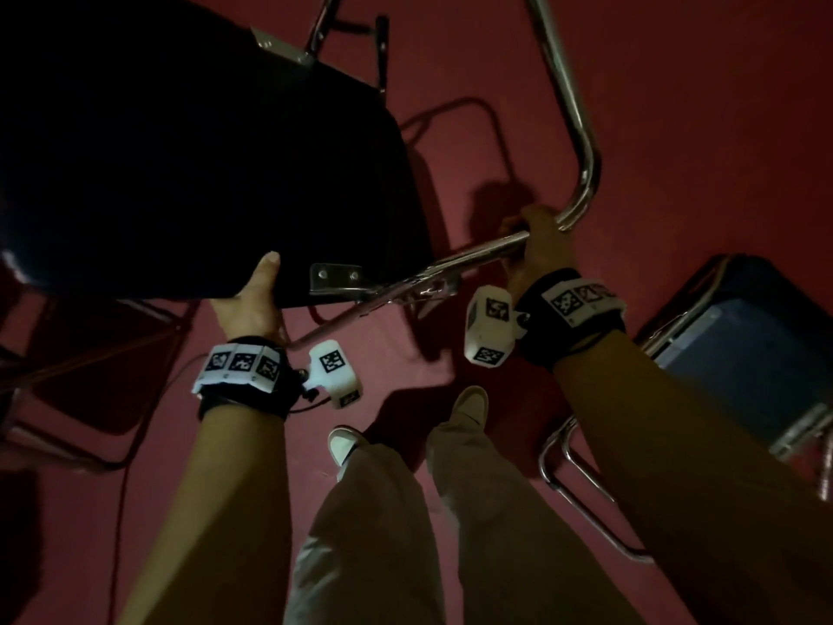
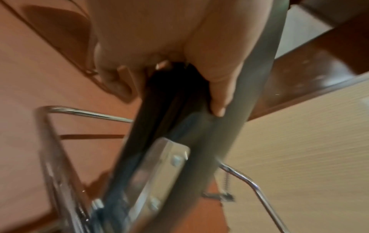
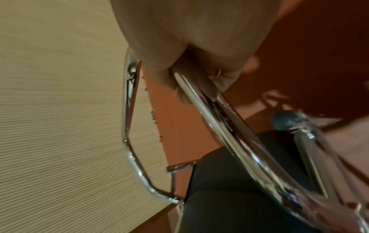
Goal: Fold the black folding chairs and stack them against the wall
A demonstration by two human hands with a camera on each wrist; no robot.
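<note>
Mid-task: left hand (image 1: 252,300) clamped on black seat (image 1: 189,142), right hand (image 1: 541,245) wrapped around chrome frame (image 1: 581,142). 1 more chair (image 1: 739,354) waiting near right, not yet stacked.

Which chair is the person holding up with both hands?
The black chair at upper left: the left hand grips its seat edge and the right hand its chrome tube. The other chair, at the right, is untouched.
</note>
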